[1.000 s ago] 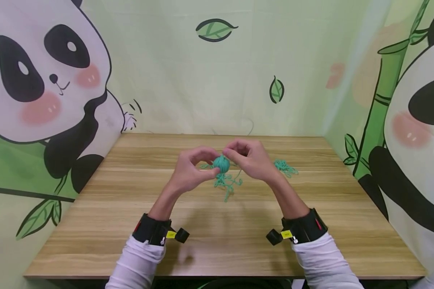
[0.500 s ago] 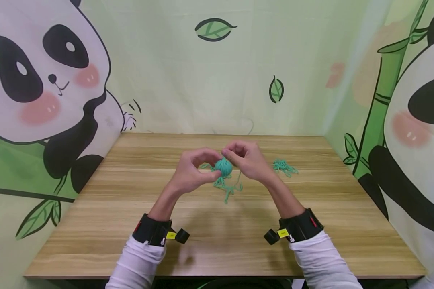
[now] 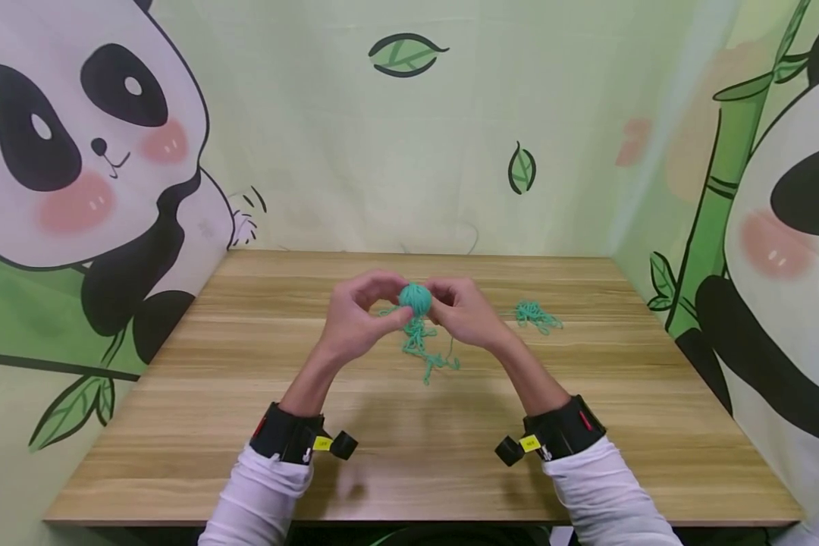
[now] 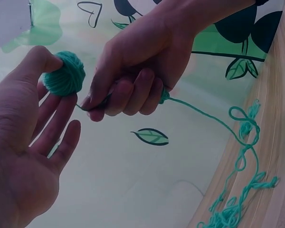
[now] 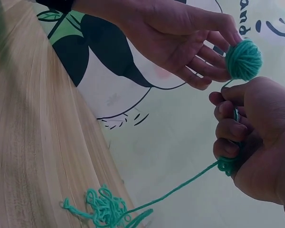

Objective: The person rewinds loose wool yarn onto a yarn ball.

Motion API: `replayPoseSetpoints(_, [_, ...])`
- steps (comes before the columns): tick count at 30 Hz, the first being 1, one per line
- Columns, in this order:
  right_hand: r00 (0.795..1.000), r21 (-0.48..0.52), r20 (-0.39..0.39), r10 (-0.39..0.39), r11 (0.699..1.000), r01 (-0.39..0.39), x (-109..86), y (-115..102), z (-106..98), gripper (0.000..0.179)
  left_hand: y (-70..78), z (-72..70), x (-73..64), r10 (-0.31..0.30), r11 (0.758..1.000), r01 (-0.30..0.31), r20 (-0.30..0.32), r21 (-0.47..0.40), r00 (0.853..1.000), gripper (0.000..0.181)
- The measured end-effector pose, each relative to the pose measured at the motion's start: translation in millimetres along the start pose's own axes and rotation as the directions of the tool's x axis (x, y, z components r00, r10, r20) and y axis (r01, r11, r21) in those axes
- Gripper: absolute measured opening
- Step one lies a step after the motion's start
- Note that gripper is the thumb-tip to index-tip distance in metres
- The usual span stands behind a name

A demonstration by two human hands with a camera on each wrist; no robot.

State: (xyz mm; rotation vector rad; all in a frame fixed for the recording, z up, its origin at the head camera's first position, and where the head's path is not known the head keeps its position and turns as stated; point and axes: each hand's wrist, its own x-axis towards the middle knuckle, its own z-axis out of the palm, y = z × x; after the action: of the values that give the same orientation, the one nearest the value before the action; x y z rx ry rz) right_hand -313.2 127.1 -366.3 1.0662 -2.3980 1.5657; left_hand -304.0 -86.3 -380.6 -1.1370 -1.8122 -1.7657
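A small teal ball of yarn point(image 3: 415, 299) is held up above the table between the thumb and fingers of my left hand point(image 3: 358, 315). Close beside it, my right hand point(image 3: 467, 311) pinches the yarn strand that leads off the ball. In the right wrist view, the fingers of the right hand point(image 5: 256, 133) curl round the strand, and a small bunch of yarn point(image 5: 226, 165) pokes out below the little finger. From there the strand runs down to a loose tangle of yarn point(image 5: 104, 206) on the table.
The wooden table point(image 3: 246, 379) carries the loose yarn point(image 3: 419, 341) below the hands. Farther right lies a second small heap of teal yarn point(image 3: 538, 316). A panda-printed backdrop point(image 3: 300, 136) stands behind and at the sides of the table.
The ball has shifted slightly up and left with the left hand. My right hand has dropped from above the ball's right side to beside it, drawing the strand along.
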Motion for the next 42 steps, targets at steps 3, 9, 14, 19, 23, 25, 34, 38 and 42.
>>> replayPoseSetpoints(3, [1.0, -0.005, 0.008, -0.015, 1.0, 0.015, 0.1, 4.5, 0.4, 0.021, 3.8, 1.0, 1.1, -0.003, 1.0, 0.003, -0.038, 0.015, 0.999, 0.033])
replayPoseSetpoints(9, [0.997, -0.035, 0.042, -0.06, 0.997, 0.061, -1.3, 4.7, -1.3, 0.02, 24.7, 5.6, 4.3, 0.013, 0.999, -0.009, -0.105, 0.031, 0.994, 0.03])
replayPoseSetpoints(14, [0.992, -0.084, 0.083, -0.1, 0.991, 0.107, -1.8, -0.9, -1.1, 0.019, 31.0, 6.6, 5.0, 0.011, 0.998, -0.001, -0.152, 0.07, 0.988, 0.03])
replayPoseSetpoints(19, [0.988, -0.089, 0.105, -0.11, 0.989, 0.12, -2.1, -7.7, -0.1, 0.019, 28.2, 5.6, 5.2, 0.023, 0.995, -0.003, -0.199, 0.1, 0.98, 0.029])
replayPoseSetpoints(23, [0.988, -0.097, 0.114, -0.104, 0.989, 0.115, -2.9, -12.8, -0.2, 0.018, 25.5, 4.6, 5.5, 0.033, 0.992, -0.005, -0.229, 0.123, 0.973, 0.028])
replayPoseSetpoints(25, [0.988, -0.103, 0.116, -0.099, 0.988, 0.112, -3.6, -15.7, -0.6, 0.017, 24.2, 4.3, 5.4, 0.042, 0.992, -0.012, -0.235, 0.126, 0.971, 0.028])
replayPoseSetpoints(34, [0.989, -0.071, 0.08, -0.122, 0.989, 0.128, -6.1, -28.3, -3.0, 0.018, 18.7, 3.1, 3.5, 0.029, 0.992, 0.0, -0.237, 0.124, 0.971, 0.028])
replayPoseSetpoints(38, [0.987, -0.05, 0.052, -0.149, 0.987, 0.152, -6.3, -30.2, -3.7, 0.017, 19.1, 3.2, 3.1, 0.029, 0.993, -0.002, -0.227, 0.119, 0.974, 0.027])
replayPoseSetpoints(42, [0.989, -0.033, 0.028, -0.148, 0.988, 0.149, -6.5, -31.0, -4.4, 0.016, 19.5, 3.7, 3.5, 0.039, 0.991, -0.012, -0.212, 0.13, 0.976, 0.026])
